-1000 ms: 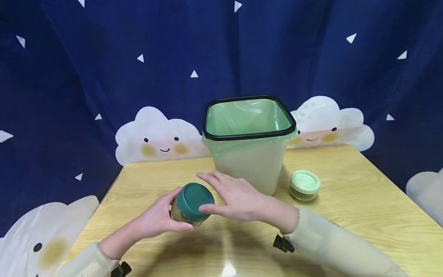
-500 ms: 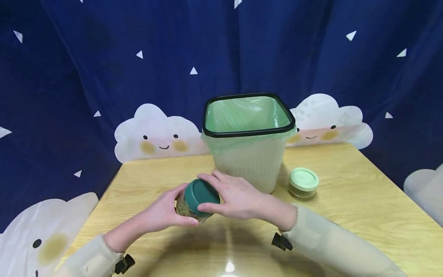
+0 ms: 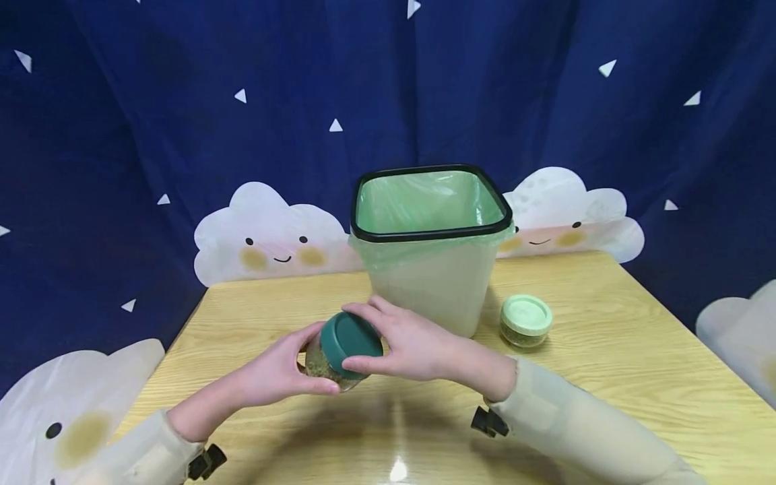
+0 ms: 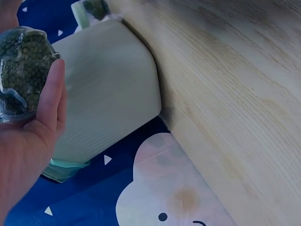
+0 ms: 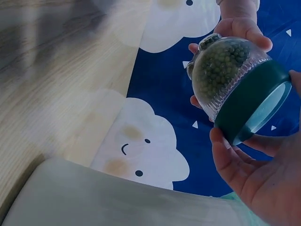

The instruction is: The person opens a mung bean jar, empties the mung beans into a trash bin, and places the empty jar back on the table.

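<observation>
A clear jar [image 5: 221,66] of small green beans, with a dark green lid [image 3: 351,342], is held tilted above the table, its lid leaning toward the right. My left hand [image 3: 281,372] grips the jar's body, thumb along the near side. Around the lid's rim curl the fingers and thumb of my right hand [image 3: 412,343]. From the left wrist view, the beans show through the jar's base [image 4: 26,70], while the lid is hidden there. In the right wrist view the lid sits on the jar.
Behind the hands stands a pale bin [image 3: 433,283] with a black rim and green liner. To its right, a second jar [image 3: 526,322] with a light green lid rests on the wooden table [image 3: 606,377]. A dark blue curtain [image 3: 273,81] hangs at the back.
The jar has tilted further to the right, and my right hand has closed in from beside the lid to hold its rim. The second jar and the bin stay put.
</observation>
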`<state>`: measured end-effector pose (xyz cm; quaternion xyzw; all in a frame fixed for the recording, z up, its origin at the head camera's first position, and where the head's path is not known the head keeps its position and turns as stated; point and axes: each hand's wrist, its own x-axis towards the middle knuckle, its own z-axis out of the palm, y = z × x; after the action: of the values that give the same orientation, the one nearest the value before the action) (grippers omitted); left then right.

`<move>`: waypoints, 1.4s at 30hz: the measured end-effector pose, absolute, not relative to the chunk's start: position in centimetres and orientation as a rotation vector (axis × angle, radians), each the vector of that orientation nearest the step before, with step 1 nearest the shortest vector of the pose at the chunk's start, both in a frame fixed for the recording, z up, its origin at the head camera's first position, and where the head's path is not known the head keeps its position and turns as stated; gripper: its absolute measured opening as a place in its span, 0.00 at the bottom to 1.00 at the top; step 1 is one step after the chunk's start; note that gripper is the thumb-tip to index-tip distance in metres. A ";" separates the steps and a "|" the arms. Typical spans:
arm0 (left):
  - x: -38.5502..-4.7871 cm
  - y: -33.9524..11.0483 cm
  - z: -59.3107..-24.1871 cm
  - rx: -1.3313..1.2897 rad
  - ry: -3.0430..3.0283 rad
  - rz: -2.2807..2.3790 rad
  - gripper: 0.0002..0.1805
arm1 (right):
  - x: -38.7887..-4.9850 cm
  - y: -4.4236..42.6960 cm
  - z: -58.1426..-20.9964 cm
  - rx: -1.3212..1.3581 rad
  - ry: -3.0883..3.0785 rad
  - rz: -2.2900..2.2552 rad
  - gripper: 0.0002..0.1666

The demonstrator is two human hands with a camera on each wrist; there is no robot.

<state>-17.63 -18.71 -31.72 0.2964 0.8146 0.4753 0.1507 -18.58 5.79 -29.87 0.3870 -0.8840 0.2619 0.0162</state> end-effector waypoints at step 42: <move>-18.3 -18.0 -32.4 1.179 2.418 1.340 0.34 | -19.4 7.2 -29.3 1.602 -2.429 0.787 0.48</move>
<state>-18.25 -18.00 -32.45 0.3914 0.8027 0.4448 0.0679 -19.40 7.20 -29.35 0.5303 -0.8043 0.2604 0.0636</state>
